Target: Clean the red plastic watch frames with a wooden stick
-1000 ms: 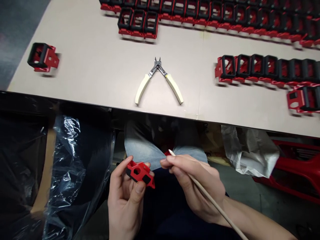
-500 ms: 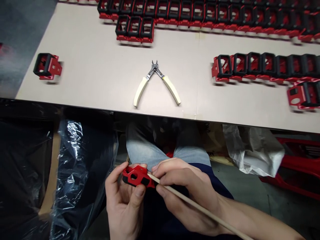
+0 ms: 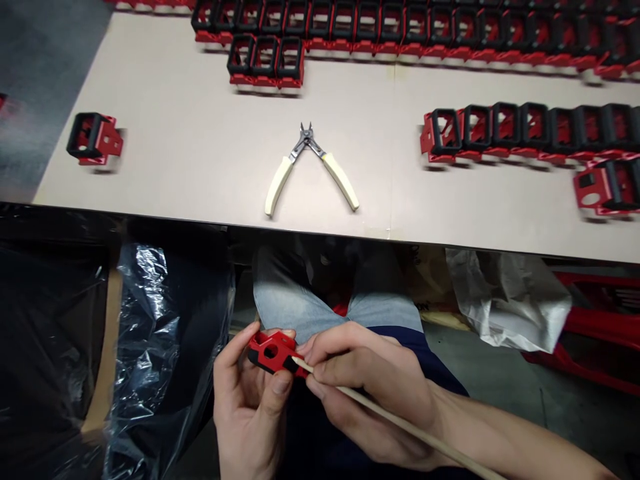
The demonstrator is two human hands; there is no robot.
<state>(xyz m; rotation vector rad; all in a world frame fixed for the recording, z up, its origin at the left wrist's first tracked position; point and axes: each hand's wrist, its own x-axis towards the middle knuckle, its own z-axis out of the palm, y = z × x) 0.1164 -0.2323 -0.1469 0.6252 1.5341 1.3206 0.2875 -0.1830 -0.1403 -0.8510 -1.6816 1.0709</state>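
Above my lap, my left hand (image 3: pixel 255 400) grips a small red and black plastic part (image 3: pixel 273 350) by its edges, thumb at the front and fingers behind. The part has a round hole in its red face and a black square patch on the right. Held like a pencil in my right hand (image 3: pixel 373 390) is a long thin wooden stick (image 3: pixel 395 419). Its tip touches the part or lies just over it, by the black patch. The stick's far end runs out of the bottom of the view.
On the table (image 3: pixel 200 153) lie cutting pliers (image 3: pixel 307 150) with cream handles, spread apart. Rows of similar red and black parts (image 3: pixel 367 27) stand at the back, more (image 3: pixel 505 130) at right, and one (image 3: pixel 95 139) at left. Dark plastic sheeting (image 3: pixel 150 347) hangs at lower left.
The stick's tip has moved slightly down and left, from the part's upper right edge to the black patch. My left hand keeps its hold. The view has shifted slightly.
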